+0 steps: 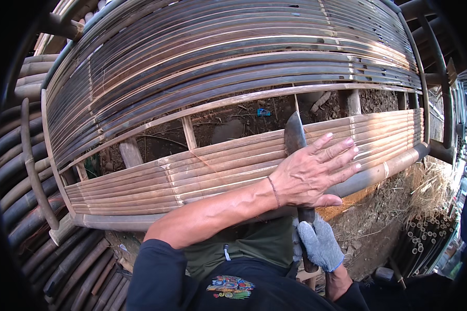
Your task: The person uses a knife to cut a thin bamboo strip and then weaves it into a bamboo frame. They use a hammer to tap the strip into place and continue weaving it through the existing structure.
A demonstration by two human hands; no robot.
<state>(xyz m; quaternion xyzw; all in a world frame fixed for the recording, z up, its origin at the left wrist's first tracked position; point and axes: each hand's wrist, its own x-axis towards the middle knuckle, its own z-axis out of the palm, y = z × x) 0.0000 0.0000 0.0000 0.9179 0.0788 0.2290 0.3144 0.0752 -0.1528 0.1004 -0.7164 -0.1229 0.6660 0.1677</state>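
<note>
My left hand [319, 171] is bare, its fingers stretched out and spread to the right, palm down over the bamboo slats [233, 160] at the bench's near side. It covers the middle of a machete [296, 132], whose broad dark blade tip points away from me across the slats. Whether the palm touches the blade or the slats, I cannot tell. My right hand [320, 243], in a grey knitted glove, is closed around the machete's dark handle close to my body. A thick bamboo pole [379, 173] runs along the bench's near edge, partly hidden by my left arm.
Beyond an open gap, dark bamboo slats [233, 62] form the bench's far part. Through the gap show short supports [189, 132] and a small blue item [263, 112] on the ground. Bamboo poles [23, 150] are stacked at left; cut bamboo [430, 236] is bundled at right.
</note>
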